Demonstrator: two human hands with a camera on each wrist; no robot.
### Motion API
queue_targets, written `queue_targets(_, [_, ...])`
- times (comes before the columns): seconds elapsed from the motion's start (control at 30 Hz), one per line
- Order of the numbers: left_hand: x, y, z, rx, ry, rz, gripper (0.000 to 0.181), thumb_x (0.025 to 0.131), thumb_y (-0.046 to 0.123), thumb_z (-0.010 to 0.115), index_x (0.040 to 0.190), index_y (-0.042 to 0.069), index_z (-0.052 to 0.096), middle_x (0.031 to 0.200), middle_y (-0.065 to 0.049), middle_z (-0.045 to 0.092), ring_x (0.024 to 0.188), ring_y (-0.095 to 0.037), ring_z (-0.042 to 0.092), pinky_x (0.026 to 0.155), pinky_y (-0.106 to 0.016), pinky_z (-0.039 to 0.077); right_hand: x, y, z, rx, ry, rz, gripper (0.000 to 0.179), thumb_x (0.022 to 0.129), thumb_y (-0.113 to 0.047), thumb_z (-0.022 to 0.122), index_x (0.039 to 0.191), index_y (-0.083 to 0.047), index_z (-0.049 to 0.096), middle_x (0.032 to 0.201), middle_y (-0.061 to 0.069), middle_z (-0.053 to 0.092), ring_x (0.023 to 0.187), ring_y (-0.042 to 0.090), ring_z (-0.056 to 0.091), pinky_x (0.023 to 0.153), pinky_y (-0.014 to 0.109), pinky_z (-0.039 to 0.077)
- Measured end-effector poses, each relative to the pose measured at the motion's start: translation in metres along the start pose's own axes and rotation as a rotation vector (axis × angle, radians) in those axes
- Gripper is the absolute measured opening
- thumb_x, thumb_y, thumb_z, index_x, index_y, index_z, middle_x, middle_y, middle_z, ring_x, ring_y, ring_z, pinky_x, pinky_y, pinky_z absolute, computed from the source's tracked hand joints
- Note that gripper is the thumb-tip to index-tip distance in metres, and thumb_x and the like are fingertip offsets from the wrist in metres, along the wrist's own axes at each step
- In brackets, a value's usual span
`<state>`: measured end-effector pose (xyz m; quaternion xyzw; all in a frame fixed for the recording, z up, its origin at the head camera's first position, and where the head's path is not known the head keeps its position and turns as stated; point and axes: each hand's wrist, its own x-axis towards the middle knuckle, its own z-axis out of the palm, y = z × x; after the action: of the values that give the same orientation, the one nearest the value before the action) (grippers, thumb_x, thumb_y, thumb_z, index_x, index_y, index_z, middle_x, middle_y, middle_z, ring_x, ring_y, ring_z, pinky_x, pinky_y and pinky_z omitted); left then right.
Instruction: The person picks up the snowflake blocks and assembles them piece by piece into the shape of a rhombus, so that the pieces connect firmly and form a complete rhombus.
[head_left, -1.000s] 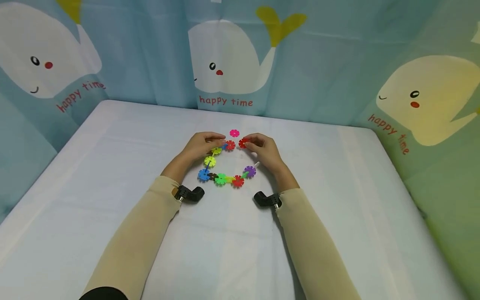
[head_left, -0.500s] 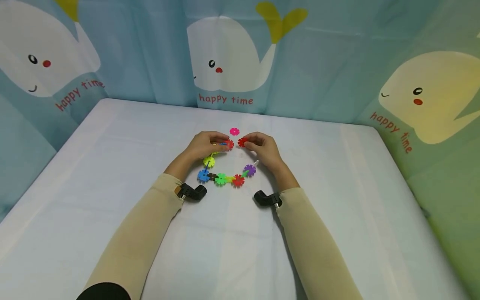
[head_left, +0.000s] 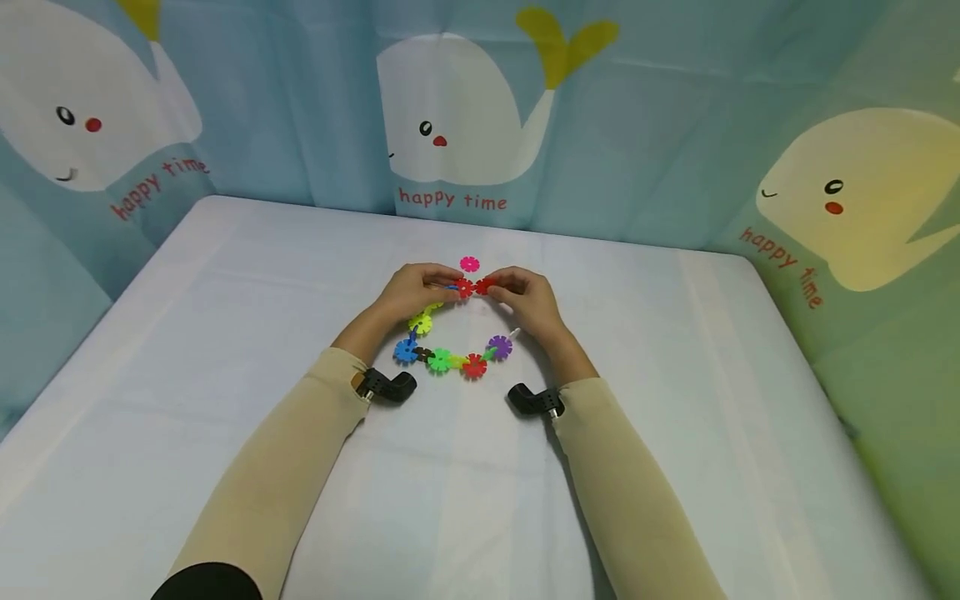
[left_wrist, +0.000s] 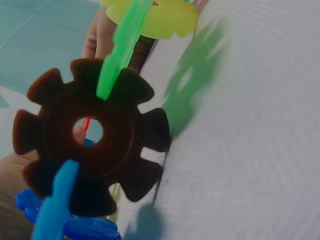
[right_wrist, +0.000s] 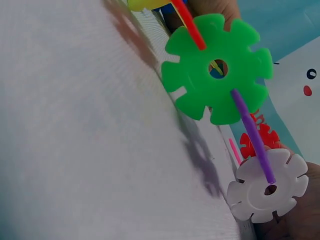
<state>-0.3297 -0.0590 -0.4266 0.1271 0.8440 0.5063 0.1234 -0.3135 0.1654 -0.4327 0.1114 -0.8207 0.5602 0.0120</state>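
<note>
A chain of notched plastic snowflake discs curves across the white table. My left hand (head_left: 415,289) pinches the red disc (head_left: 464,288) at the chain's far left end, beside a mostly covered blue disc. Between thumb and fingers, my right hand (head_left: 528,302) holds another red disc (head_left: 482,287). The two red discs meet edge to edge, or nearly; whether their notches interlock I cannot tell. Close to the left wrist camera is a brown disc (left_wrist: 55,107) with a green disc (left_wrist: 122,47) slotted in. In the right wrist view, a purple disc (right_wrist: 254,135) joins a green disc (right_wrist: 195,82) and a white disc (right_wrist: 247,192).
Just beyond the hands a loose pink disc (head_left: 469,264) lies on the table (head_left: 675,400). The chain's near side, with a blue disc (head_left: 406,351) and a red disc (head_left: 474,366), lies between the wrists. A whale-print curtain (head_left: 465,100) stands behind the table.
My left hand has shifted right and taken the chain's end red disc between its fingers. That disc has come up to the other red one. The right hand has stayed nearly still.
</note>
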Motion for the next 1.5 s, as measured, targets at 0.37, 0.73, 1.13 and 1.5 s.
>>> queue_targets(0.37, [-0.0006, 0.0023, 0.0019, -0.001, -0.007, 0.011, 0.036, 0.092, 0.027, 0.071, 0.127, 0.018, 0.067, 0.123, -0.005, 0.068, 0.116, -0.021, 0.06, 0.108, -0.042, 0.042, -0.0006, -0.0004, -0.0002, -0.016, 0.002, 0.002, 0.022, 0.094, -0.007, 0.067, 0.113, 0.003, 0.069, 0.11, 0.021, 0.07, 0.099, 0.023, 0.066, 0.083, 0.018, 0.052])
queue_targets(0.73, [0.0001, 0.0015, 0.0016, 0.026, -0.011, 0.003, 0.037, 0.092, 0.027, 0.071, 0.128, 0.019, 0.066, 0.124, -0.004, 0.067, 0.117, -0.021, 0.06, 0.109, -0.043, 0.041, 0.0005, 0.0012, 0.0, 0.032, 0.002, -0.002, 0.024, 0.093, -0.004, 0.066, 0.116, 0.003, 0.067, 0.112, 0.022, 0.067, 0.092, 0.016, 0.067, 0.081, 0.022, 0.056])
queue_targets(1.13, [0.001, 0.0005, 0.0007, 0.02, -0.016, 0.008, 0.039, 0.091, 0.028, 0.072, 0.129, 0.019, 0.066, 0.124, -0.004, 0.067, 0.117, -0.021, 0.06, 0.109, -0.044, 0.04, -0.0008, -0.0017, -0.0001, -0.054, -0.036, -0.014, 0.022, 0.095, -0.014, 0.066, 0.114, -0.003, 0.071, 0.114, 0.014, 0.07, 0.109, 0.022, 0.063, 0.1, 0.034, 0.049])
queue_targets(1.5, [0.0015, -0.0012, -0.0019, 0.032, -0.015, 0.007, 0.038, 0.092, 0.03, 0.071, 0.128, 0.02, 0.066, 0.126, -0.004, 0.067, 0.12, -0.021, 0.058, 0.11, -0.045, 0.039, 0.0022, -0.0018, 0.0011, -0.05, -0.04, -0.037, 0.024, 0.095, -0.009, 0.064, 0.118, -0.001, 0.069, 0.115, 0.017, 0.07, 0.105, 0.023, 0.065, 0.097, 0.03, 0.05])
